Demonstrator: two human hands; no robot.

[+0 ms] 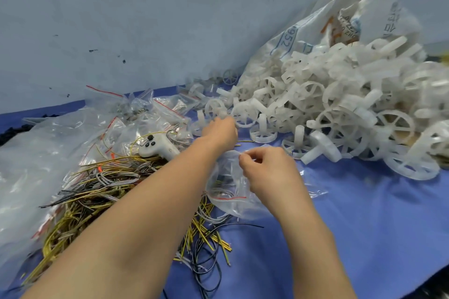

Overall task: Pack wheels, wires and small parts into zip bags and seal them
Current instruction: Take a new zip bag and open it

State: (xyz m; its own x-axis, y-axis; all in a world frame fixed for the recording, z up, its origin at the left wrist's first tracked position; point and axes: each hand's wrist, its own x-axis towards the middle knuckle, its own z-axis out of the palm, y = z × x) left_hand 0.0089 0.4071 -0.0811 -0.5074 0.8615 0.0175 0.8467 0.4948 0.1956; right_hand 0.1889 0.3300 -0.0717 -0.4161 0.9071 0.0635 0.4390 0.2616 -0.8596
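A big heap of white plastic wheels (340, 109) spills from a white sack (323, 24) at the right. My left hand (220, 130) reaches to the heap's near edge, fingers curled around a white wheel (222, 114). My right hand (269, 168) pinches the upper edge of a clear zip bag (228, 192) with a red seal line; the bag lies on the blue table and holds some wires. Loose yellow, grey and black wires (102, 187) lie in a pile under my left forearm.
Several clear zip bags (145, 109), some filled, lie at the back left, with a large clear plastic sheet (31, 165) at the far left. A white handheld controller (158, 147) rests on the wires. A grey wall stands behind. Blue table surface (376, 226) shows at the right front.
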